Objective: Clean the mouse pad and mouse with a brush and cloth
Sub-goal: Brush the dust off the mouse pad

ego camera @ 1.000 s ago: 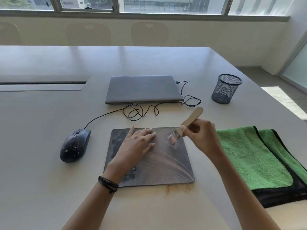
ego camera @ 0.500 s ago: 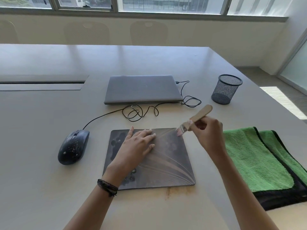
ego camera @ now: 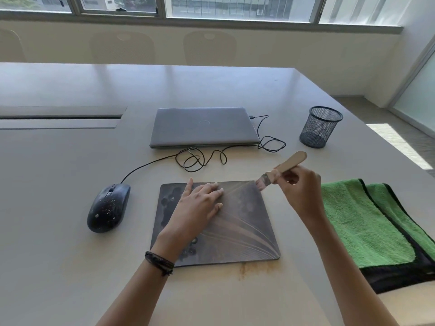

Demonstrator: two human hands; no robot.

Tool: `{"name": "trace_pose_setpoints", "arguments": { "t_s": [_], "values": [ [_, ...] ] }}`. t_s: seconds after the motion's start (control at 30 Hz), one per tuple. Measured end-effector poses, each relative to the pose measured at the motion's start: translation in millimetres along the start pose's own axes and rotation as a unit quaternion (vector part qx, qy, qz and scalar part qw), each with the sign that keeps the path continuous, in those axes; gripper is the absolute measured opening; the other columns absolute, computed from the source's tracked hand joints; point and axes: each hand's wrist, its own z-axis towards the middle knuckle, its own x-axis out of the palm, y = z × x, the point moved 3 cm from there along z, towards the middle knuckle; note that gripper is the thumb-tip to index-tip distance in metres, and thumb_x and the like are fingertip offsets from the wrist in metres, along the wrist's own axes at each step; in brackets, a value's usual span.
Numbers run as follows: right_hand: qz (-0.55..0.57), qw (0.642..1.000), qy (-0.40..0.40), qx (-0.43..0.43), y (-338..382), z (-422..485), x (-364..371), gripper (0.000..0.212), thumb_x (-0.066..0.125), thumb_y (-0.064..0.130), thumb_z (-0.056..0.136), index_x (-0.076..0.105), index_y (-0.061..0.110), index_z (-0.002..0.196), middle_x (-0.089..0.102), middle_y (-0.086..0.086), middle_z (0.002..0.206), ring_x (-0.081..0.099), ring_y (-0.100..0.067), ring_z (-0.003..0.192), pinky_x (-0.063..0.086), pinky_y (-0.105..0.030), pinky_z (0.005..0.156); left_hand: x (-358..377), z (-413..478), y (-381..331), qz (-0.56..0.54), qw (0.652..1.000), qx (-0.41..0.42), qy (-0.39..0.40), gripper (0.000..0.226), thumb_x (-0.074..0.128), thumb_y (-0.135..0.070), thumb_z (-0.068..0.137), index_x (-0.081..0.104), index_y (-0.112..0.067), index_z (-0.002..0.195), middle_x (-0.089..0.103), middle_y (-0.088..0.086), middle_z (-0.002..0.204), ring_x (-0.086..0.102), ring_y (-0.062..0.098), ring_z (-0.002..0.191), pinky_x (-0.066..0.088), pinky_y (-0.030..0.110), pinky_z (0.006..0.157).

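Brush (ego camera: 274, 174) is finishing a stroke. Over the last second the bristles have been sweeping from mid mouse pad (ego camera: 242, 222) outward, and they are now sitting at the pad corner facing the counter's (ego camera: 58, 255) far-right corner. Right grip (ego camera: 299, 184) is pinching the wooden handle, fingers curled round it. Left grip (ego camera: 197, 208) is lying flat, fingers straight, pressing the pad's left half down and holding nothing. Pad is sitting mid-counter toward the near edge, not shifting between frames.

My read: dust is being pushed off toward the counter's right edge. Brushing is well under way, but the patch under the palm is still waiting. Mouse (ego camera: 108, 207), speckled with debris, is sitting just left of the pad, untouched. Green cloth (ego camera: 367, 222) is lying folded by the right edge, unused.
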Motion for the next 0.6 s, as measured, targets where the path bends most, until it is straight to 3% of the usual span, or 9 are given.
{"name": "trace_pose_setpoints", "arguments": {
  "t_s": [0.07, 0.17, 0.3, 0.37, 0.4, 0.6],
  "values": [
    [0.068, 0.996, 0.057, 0.007, 2.4, -2.0, 4.0, 0.007, 0.070, 0.009, 0.079, 0.073, 0.010, 0.085, 0.071, -0.001, 0.074, 0.064, -0.001, 0.063, 0.046, -0.003, 0.065, -0.2, -0.6, -0.1, -0.005, 1.000, -0.001, -0.002, 0.046, 0.033, -0.037, 0.099, 0.032, -0.027, 0.143, 0.028, -0.007, 0.152, 0.026, 0.009, 0.139, -0.008, 0.041, 0.118],
    [0.112, 0.983, 0.143, 0.019, 3.4, -5.8, 11.8, 0.014, 0.067, 0.003, 0.081, 0.073, 0.014, 0.086, 0.073, -0.002, 0.080, 0.070, -0.011, 0.071, 0.055, -0.021, 0.074, -0.1, -0.8, -0.1, -0.010, 1.000, -0.002, -0.003, 0.045, 0.034, -0.036, 0.099, 0.032, -0.027, 0.143, 0.029, -0.007, 0.151, 0.026, 0.009, 0.139, -0.007, 0.043, 0.119],
    [0.019, 0.998, 0.054, 0.034, -4.9, -2.6, 6.0, 0.010, 0.068, 0.010, 0.081, 0.074, 0.004, 0.087, 0.074, -0.011, 0.078, 0.070, -0.018, 0.071, 0.052, -0.025, 0.071, 1.0, -1.5, 0.5, -0.011, 1.000, 0.001, -0.007, 0.045, 0.033, -0.036, 0.099, 0.032, -0.026, 0.143, 0.030, -0.007, 0.151, 0.027, 0.009, 0.139, -0.006, 0.045, 0.119],
    [0.012, 0.999, 0.024, 0.037, -5.6, -1.6, 1.2, 0.011, 0.068, 0.012, 0.082, 0.073, 0.004, 0.088, 0.074, -0.012, 0.078, 0.068, -0.018, 0.068, 0.048, -0.014, 0.067, 1.0, -1.6, 0.7, -0.010, 1.000, 0.002, -0.010, 0.044, 0.034, -0.036, 0.099, 0.033, -0.027, 0.142, 0.030, -0.007, 0.151, 0.028, 0.009, 0.138, -0.005, 0.045, 0.119],
    [0.018, 0.999, 0.016, 0.037, -4.5, -1.5, -0.4, 0.012, 0.068, 0.012, 0.082, 0.073, 0.004, 0.089, 0.074, -0.012, 0.078, 0.067, -0.017, 0.067, 0.046, -0.010, 0.063, 0.7, -1.9, 0.6, -0.012, 1.000, 0.001, -0.011, 0.044, 0.034, -0.036, 0.099, 0.034, -0.027, 0.142, 0.031, -0.007, 0.150, 0.028, 0.009, 0.138, -0.005, 0.046, 0.119],
    [0.057, 0.998, 0.010, -0.004, 17.0, -8.6, 1.9, 0.008, 0.069, 0.011, 0.081, 0.073, 0.006, 0.085, 0.063, -0.004, 0.078, 0.055, -0.013, 0.059, 0.043, -0.014, 0.057, -1.1, -8.4, -10.8, -0.037, 0.999, 0.028, -0.018, 0.046, 0.036, -0.039, 0.098, 0.034, -0.027, 0.142, 0.028, -0.004, 0.153, 0.028, 0.011, 0.139, -0.005, 0.047, 0.119]
  ]
}}
